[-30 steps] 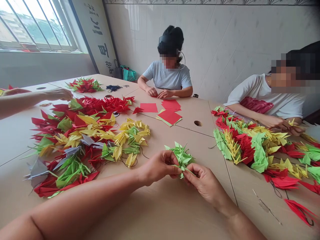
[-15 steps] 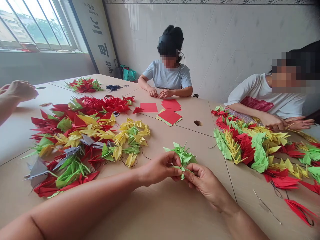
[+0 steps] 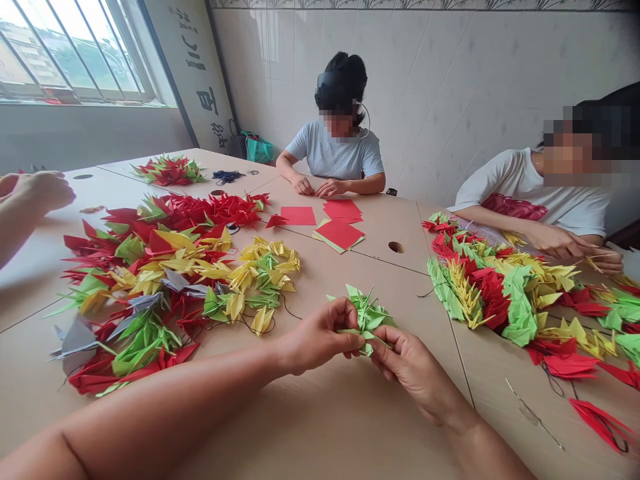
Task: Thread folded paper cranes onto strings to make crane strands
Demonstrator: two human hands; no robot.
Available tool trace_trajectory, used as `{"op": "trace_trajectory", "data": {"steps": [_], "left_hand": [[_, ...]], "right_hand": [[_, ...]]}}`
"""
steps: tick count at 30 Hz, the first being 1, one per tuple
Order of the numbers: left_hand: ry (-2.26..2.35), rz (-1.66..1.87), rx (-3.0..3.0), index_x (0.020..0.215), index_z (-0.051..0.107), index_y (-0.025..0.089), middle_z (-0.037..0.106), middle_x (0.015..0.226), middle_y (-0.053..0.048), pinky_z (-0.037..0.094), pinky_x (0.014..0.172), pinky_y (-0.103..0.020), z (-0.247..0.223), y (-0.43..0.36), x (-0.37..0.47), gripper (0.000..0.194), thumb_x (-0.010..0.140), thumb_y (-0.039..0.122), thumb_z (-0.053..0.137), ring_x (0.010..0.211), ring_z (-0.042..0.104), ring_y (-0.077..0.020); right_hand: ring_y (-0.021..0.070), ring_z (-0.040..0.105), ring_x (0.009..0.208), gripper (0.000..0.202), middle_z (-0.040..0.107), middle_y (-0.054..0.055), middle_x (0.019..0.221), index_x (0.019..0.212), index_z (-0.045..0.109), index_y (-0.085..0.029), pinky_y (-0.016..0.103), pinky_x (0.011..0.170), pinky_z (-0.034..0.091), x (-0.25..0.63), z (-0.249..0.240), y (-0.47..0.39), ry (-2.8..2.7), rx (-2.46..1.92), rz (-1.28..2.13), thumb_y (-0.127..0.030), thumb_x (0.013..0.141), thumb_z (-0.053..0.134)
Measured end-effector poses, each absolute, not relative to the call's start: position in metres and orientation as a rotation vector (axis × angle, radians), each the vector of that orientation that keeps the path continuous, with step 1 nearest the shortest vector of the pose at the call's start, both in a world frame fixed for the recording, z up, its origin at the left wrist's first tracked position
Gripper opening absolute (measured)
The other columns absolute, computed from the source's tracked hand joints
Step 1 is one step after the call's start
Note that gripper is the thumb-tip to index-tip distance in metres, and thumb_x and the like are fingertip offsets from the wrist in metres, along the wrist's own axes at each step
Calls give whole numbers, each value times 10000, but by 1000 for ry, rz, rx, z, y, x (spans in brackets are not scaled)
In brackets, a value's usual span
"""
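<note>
Between my two hands is a small green paper crane (image 3: 367,348), its folded sides spread outward. My left hand (image 3: 320,340) pinches one side of it between thumb and fingers. The other side is gripped by my right hand (image 3: 413,360), also in a pinch. Just behind my fingertips lies a small heap of green paper cranes (image 3: 373,315) with pointed tips sticking up. My fingers partly cover the held crane and the front of that heap.
Left lies a big pile of folded paper cranes (image 3: 165,267). Square red sheets (image 3: 341,235) lie ahead. Strung cranes (image 3: 517,300) and a long needle (image 3: 534,413) are at right. The table (image 3: 320,427) has a round hole (image 3: 396,247). Co-workers' hands (image 3: 320,185) work around it.
The green crane between my fingers looks more opened out, while my hands stay in nearly the same place. At right, a co-worker's hands have come together; at left, another's hand has shifted slightly.
</note>
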State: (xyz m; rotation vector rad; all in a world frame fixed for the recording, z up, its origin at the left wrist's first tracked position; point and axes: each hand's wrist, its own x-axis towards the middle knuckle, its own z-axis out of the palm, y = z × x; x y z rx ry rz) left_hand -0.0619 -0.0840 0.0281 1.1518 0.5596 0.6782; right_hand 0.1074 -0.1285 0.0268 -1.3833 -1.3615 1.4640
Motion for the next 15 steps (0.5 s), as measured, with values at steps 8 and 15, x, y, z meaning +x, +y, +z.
{"op": "trace_trajectory", "data": {"steps": [8,15], "left_hand": [[569,581,1209,856,481,164,538,753,6,438,619,-246,27,-81,-64,274,751,384,606,653,535,-91],[549,577,1172,848,497,156,566,803,-16,469,681,-276,27,-83,-63,281,723,361,644,756,574,-124]], "right_hand": [[79,356,503,388,479,-29,626,736,562,-160,206,474,286,111,25,-127,-1294,-1378,1493,-548,739,581],[83,355,518,361,507,-27,650,746,571,-168,210,494,284,110,25,-127,-1317,-1388,1508,-528,733,600]]}}
